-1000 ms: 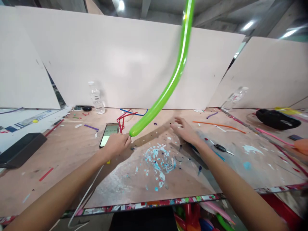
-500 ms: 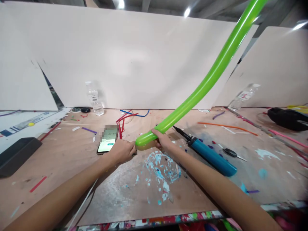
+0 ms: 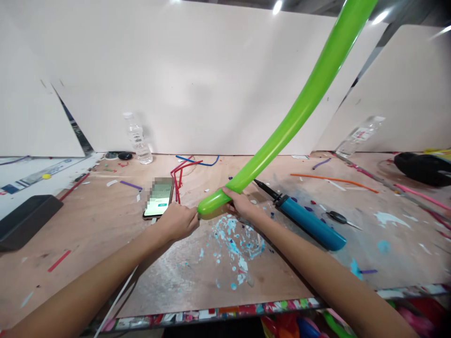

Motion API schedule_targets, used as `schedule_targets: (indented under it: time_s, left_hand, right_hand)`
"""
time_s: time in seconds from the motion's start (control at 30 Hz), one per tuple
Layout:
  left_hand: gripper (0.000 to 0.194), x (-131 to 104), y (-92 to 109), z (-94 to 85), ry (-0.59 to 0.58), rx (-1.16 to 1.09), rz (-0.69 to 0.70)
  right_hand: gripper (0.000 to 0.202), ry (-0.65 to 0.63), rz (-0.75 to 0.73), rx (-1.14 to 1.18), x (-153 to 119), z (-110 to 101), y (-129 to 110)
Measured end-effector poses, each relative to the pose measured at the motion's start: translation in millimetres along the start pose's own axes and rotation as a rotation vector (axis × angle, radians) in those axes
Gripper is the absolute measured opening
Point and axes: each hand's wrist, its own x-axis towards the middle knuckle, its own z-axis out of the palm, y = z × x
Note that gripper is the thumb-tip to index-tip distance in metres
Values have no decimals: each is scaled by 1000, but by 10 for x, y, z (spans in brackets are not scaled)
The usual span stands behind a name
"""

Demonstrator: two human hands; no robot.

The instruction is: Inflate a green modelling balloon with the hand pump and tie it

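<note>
A long, inflated green balloon [image 3: 299,112] rises from the middle of the table toward the upper right and leaves the top of the view. My left hand [image 3: 181,220] is closed in a pinch on its near end, where the knot or nozzle is hidden by the fingers. A little further along, my right hand [image 3: 237,201] is wrapped round the balloon, thumb on top and fingers underneath. Beside my right forearm lies a blue hand pump [image 3: 310,223] with a black nozzle. A lit phone [image 3: 159,199] rests just behind my left hand.
Limp red balloons [image 3: 180,176], a blue one [image 3: 211,163] and an orange one [image 3: 334,182] lie on the table [image 3: 169,291]. Scissors [image 3: 341,218] sit right of the pump. Water bottles [image 3: 138,140] stand before white boards [image 3: 176,70]. A dark box [image 3: 30,223] is at left.
The view has tipped down slightly, so the table items sit a little higher. The balloon's far part has swung slightly left and looks nearer. Both hands keep their hold.
</note>
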Motion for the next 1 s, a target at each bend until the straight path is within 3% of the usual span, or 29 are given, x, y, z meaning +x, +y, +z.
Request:
schedule_targets:
  time_s: [0.63,1.0]
  left_hand:
    - [45,-28,15,45,26,-142,26]
    - [46,-24,16,10,-10,-163,15]
  right_hand:
    - [63,45,-39,-57,-17,-10,65]
    - [52,52,-99,-14,-5,27,56]
